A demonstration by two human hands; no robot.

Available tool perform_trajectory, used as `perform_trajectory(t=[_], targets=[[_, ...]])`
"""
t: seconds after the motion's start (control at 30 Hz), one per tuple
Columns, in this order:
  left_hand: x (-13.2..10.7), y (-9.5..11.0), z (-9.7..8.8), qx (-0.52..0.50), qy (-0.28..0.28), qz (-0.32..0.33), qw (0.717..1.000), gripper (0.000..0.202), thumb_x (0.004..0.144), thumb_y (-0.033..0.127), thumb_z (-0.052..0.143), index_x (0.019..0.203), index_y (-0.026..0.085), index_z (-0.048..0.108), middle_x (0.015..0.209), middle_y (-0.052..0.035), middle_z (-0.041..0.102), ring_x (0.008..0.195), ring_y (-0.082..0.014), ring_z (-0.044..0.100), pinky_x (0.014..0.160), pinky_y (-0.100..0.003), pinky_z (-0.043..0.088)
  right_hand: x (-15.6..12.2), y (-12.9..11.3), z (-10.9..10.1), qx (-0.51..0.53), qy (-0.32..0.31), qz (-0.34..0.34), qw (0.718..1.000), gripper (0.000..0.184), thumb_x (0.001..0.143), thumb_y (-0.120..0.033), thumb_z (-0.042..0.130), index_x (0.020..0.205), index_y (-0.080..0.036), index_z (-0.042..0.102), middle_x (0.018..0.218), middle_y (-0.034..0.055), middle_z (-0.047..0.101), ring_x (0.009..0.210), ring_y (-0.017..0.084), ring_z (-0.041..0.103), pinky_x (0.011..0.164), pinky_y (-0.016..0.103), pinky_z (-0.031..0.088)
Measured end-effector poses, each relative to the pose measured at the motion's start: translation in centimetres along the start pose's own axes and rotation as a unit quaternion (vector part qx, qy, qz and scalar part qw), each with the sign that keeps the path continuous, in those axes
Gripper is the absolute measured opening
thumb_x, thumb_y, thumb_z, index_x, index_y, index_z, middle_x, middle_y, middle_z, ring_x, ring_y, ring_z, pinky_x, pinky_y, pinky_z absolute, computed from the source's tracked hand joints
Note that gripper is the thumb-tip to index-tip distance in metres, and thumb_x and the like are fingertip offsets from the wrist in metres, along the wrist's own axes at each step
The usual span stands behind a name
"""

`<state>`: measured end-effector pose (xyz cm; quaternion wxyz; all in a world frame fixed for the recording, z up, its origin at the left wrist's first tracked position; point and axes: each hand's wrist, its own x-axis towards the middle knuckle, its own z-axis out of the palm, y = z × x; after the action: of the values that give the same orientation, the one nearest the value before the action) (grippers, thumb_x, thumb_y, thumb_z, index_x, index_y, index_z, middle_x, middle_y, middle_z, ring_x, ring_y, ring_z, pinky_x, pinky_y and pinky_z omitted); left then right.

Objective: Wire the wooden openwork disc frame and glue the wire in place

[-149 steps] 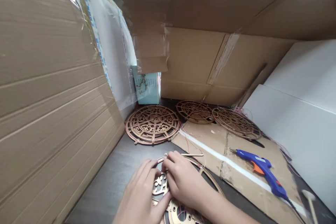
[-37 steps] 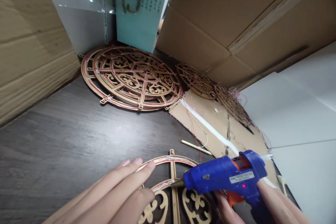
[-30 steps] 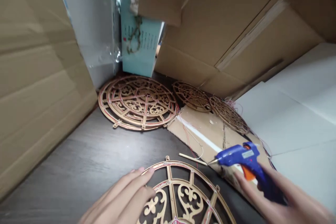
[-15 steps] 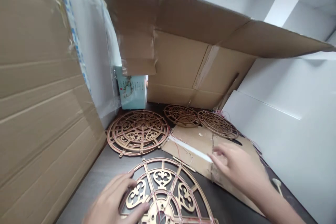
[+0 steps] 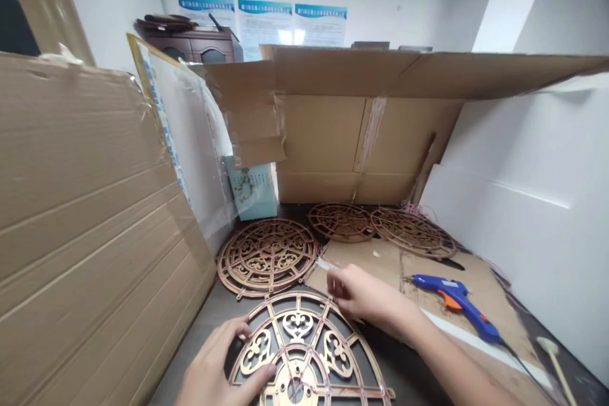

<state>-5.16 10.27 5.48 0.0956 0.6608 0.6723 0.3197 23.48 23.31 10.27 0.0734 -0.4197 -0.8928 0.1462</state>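
My left hand (image 5: 216, 365) grips the lower left rim of a round laser-cut wooden fretwork panel (image 5: 297, 346), with its thumb lying across the openwork. Thin red wire runs along the panel's rings. My right hand (image 5: 356, 295) is over the panel's upper right edge, its fingertips bunched; anything fine between them is too small to tell. A blue hot glue gun (image 5: 454, 306) with an orange trigger lies on a cardboard sheet (image 5: 428, 279), to the right of that hand.
Several similar wired fretwork discs (image 5: 266, 258) lie behind the panel on a dark wood table (image 5: 212, 311). A cardboard box flap (image 5: 323, 139) stands behind, a pale green box (image 5: 250, 190) by it. Large cardboard (image 5: 85, 235) walls the left, white board (image 5: 533, 203) the right.
My right hand no longer holds the glue gun, which now lies on the cardboard sheet. That hand has moved to the panel's edge. The view has tilted up, showing the far wall.
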Motion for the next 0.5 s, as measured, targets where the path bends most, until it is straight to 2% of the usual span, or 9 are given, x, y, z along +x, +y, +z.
perform_trajectory(t=[0.07, 0.17, 0.3, 0.4, 0.5], targets=[[0.0, 0.2, -0.1, 0.013, 0.003, -0.012, 1.000, 0.044, 0.072, 0.057, 0.072, 0.102, 0.024, 0.068, 0.124, -0.0101, 0.072, 0.114, -0.0308, 0.068, 0.099, -0.045, 0.055, -0.3, 0.2, 0.4, 0.008, 0.023, 0.011, 1.000, 0.016, 0.082, -0.011, 0.058, 0.094, -0.016, 0.067, 0.082, 0.0050, 0.069, 0.071, 0.015, 0.058, 0.062, 0.023, 0.038], [0.2, 0.5, -0.2, 0.035, 0.008, -0.021, 0.999, 0.052, 0.074, 0.062, 0.068, 0.109, 0.023, 0.069, 0.120, -0.0103, 0.073, 0.111, -0.0309, 0.069, 0.098, -0.047, 0.056, -0.5, 0.3, 0.7, 0.017, 0.043, 0.026, 0.999, 0.013, 0.080, -0.010, 0.059, 0.085, -0.017, 0.069, 0.084, 0.0072, 0.069, 0.076, 0.017, 0.060, 0.065, 0.025, 0.037], [0.4, 0.6, -0.5, 0.056, 0.050, -0.017, 0.997, 0.050, 0.080, 0.067, 0.058, 0.102, 0.024, 0.073, 0.115, -0.0099, 0.075, 0.107, -0.0312, 0.071, 0.094, -0.047, 0.058, -0.4, -0.3, 1.2, 0.017, 0.060, 0.050, 0.997, 0.019, 0.076, -0.006, 0.057, 0.083, -0.016, 0.071, 0.083, 0.0086, 0.071, 0.078, 0.020, 0.063, 0.064, 0.026, 0.037], [0.5, 0.0, -0.9, 0.044, 0.053, -0.030, 0.997, 0.051, 0.084, 0.067, 0.053, 0.102, 0.025, 0.074, 0.114, -0.0086, 0.076, 0.106, -0.0296, 0.072, 0.094, -0.045, 0.059, -0.4, -0.5, 1.4, 0.012, 0.072, 0.059, 0.996, 0.022, 0.077, -0.005, 0.055, 0.085, -0.017, 0.073, 0.085, 0.0093, 0.073, 0.080, 0.020, 0.066, 0.065, 0.026, 0.038], [-0.1, -1.7, -1.0, 0.026, 0.025, -0.025, 0.999, 0.052, 0.088, 0.063, 0.050, 0.118, 0.025, 0.070, 0.125, -0.0072, 0.072, 0.116, -0.0282, 0.068, 0.102, -0.046, 0.055, -0.5, -0.2, 1.2, 0.012, 0.074, 0.063, 0.995, 0.022, 0.078, -0.007, 0.058, 0.087, -0.017, 0.074, 0.089, 0.0090, 0.073, 0.080, 0.019, 0.066, 0.064, 0.025, 0.039]])
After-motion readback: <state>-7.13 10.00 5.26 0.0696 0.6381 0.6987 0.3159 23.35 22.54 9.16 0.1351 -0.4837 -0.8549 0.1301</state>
